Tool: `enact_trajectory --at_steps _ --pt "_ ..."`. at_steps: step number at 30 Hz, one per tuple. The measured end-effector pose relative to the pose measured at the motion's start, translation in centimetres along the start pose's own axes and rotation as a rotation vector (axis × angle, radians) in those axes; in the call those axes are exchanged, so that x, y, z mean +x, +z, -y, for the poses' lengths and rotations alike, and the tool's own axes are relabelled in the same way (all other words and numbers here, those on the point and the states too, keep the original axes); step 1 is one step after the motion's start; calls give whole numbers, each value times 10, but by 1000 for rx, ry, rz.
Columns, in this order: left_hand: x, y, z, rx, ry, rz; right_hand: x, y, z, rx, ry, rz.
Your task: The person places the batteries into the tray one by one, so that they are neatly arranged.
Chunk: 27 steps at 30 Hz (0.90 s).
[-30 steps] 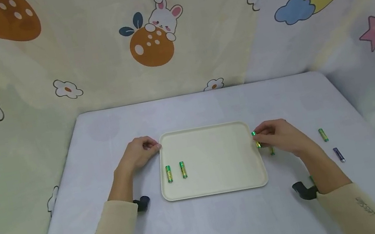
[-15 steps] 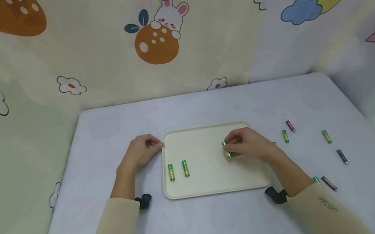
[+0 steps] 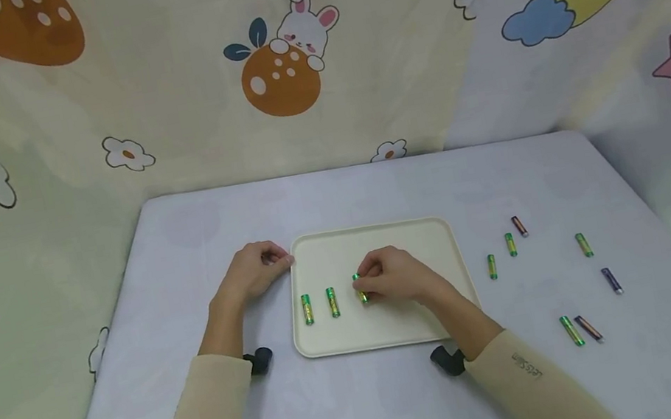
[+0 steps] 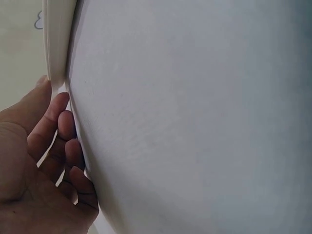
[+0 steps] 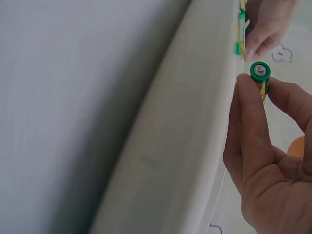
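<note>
The right hand [image 3: 393, 274] pinches a shiny green-and-gold battery [image 3: 362, 297] over the smooth, cream tray [image 3: 329, 249] with round corners. Only the right wrist view shows the silver bump [image 5: 260, 70] on its round end. The left hand [image 3: 254, 269] holds the tray's edge. Two green batteries [image 3: 332, 303] lie nearby.

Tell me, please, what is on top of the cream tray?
Two green batteries lie on the tray; the right hand pinches a third battery over it, contact unclear. Whatever is under that hand and forearm cannot be seen.
</note>
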<state>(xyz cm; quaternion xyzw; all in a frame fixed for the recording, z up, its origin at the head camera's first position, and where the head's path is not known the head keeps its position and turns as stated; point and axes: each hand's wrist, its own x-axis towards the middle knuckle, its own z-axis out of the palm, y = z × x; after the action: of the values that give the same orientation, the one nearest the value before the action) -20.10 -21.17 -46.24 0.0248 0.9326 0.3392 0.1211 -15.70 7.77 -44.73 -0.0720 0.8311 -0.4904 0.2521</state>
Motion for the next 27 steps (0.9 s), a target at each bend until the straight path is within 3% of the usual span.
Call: enact_trajectory --at_steps 12,27 --pt "0 1 -3 18 9 7 9 26 10 -113 50 -54" --pt "1 0 -1 11 -4 13 8 40 20 -163 35 -17"
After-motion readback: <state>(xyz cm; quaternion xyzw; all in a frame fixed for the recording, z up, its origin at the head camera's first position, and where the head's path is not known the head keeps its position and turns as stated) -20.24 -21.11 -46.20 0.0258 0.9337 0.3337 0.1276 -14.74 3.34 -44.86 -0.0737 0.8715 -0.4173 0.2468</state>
